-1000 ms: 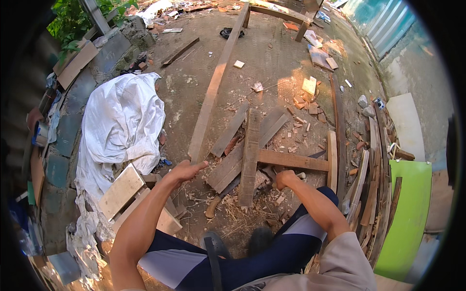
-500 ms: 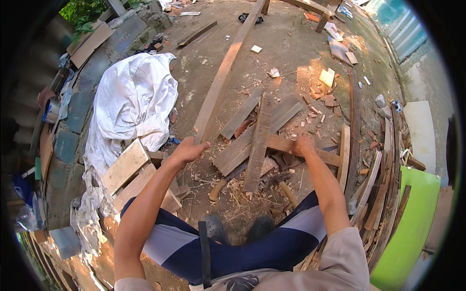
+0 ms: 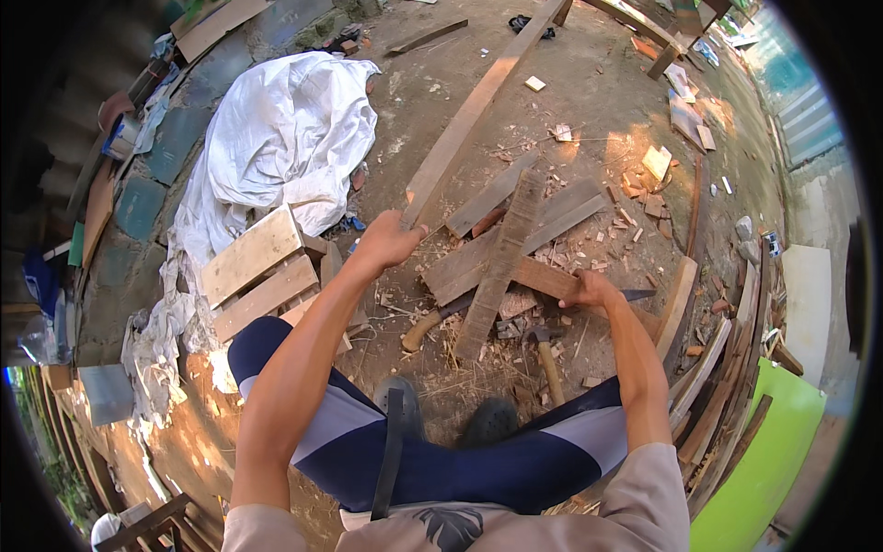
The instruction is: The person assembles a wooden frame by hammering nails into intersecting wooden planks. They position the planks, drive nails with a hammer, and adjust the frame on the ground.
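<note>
My left hand (image 3: 388, 241) is closed around the near end of a long wooden beam (image 3: 487, 106) that stretches away toward the far side. My right hand (image 3: 593, 291) grips a short brown board (image 3: 544, 276), thumb along its edge. That board meets a rough grey plank (image 3: 504, 262) slanting across a pile of other planks (image 3: 487, 204). Below the pile lies a handsaw with a wooden handle (image 3: 421, 331); its blade runs under the wood and its tip shows right of my right hand. A hammer (image 3: 549, 366) rests near my right knee.
A crumpled white sheet (image 3: 285, 120) and a small slatted wooden piece (image 3: 253, 258) are at left. Wood strips (image 3: 713, 386) and a lime-green panel (image 3: 773, 451) line the right. Wood chips (image 3: 644, 189) litter the ground. A block wall (image 3: 170, 147) borders the left.
The view has shifted, so the scene sits lower on the left and farther right. My right hand has moved on the short board, and more of the hammer and saw blade now shows.
</note>
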{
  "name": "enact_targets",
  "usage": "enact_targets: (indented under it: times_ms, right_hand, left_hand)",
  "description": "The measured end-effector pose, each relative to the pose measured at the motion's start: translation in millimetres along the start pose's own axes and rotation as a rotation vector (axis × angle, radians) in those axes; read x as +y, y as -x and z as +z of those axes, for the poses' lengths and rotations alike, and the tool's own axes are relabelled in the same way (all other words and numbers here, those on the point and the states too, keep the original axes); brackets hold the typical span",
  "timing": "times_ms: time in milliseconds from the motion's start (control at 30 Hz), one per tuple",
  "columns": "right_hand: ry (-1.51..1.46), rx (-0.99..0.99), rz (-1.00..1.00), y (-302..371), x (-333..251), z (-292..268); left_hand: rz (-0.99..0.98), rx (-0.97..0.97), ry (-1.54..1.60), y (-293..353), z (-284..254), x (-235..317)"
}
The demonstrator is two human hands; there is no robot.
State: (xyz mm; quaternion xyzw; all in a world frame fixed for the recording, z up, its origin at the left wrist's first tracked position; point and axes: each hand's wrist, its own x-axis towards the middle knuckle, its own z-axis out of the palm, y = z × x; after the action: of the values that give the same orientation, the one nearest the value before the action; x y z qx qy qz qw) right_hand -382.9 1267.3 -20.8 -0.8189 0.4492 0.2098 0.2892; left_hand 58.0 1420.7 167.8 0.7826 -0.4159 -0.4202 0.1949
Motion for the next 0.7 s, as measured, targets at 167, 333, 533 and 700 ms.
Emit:
enact_targets:
  times_ms: [167,333,533,700]
  right_hand:
    - [0.156,0.104,-0.028,30.3,-51.1,-17.6]
    - [0.199,0.132,-0.039,55.5,-90.6,-22.2]
    - [0.246,0.229,-0.088,61.5,-123.2,-31.0]
    - [0.266,0.291,-0.149,62.8,-144.3,-48.8]
  left_hand:
    - [0.086,0.077,-0.248,-3.2,-3.1,2.9]
    - [0.144,0.147,-0.356,13.9,-14.3,29.9]
    - [0.224,0.343,-0.327,30.2,-20.4,46.9]
    - [0.271,0.425,-0.304,39.2,-22.3,60.3]
